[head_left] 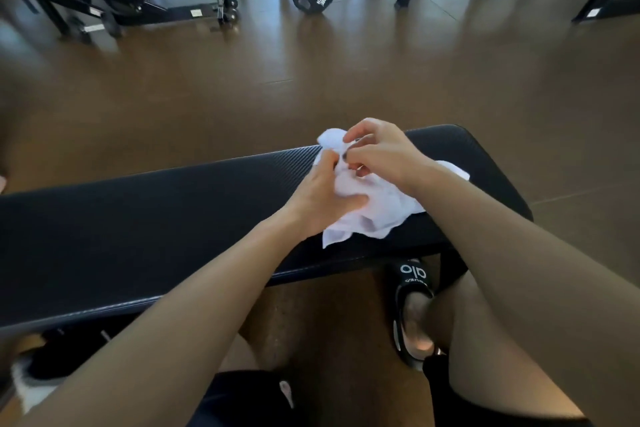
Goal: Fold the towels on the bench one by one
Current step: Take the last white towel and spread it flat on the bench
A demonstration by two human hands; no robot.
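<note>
So we're barely started here. One white towel [374, 211] sits crumpled toward the right end of the black worktop [156, 218], no neat fold in it yet. Our left hand [323, 198] grips a bunch of it, right hand [381, 152] pinches an edge up top. We count just the one towel, no folded stack visible.

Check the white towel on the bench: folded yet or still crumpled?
Still crumpled. The white towel lies bunched on the bench, with both hands gripping its upper part.
</note>
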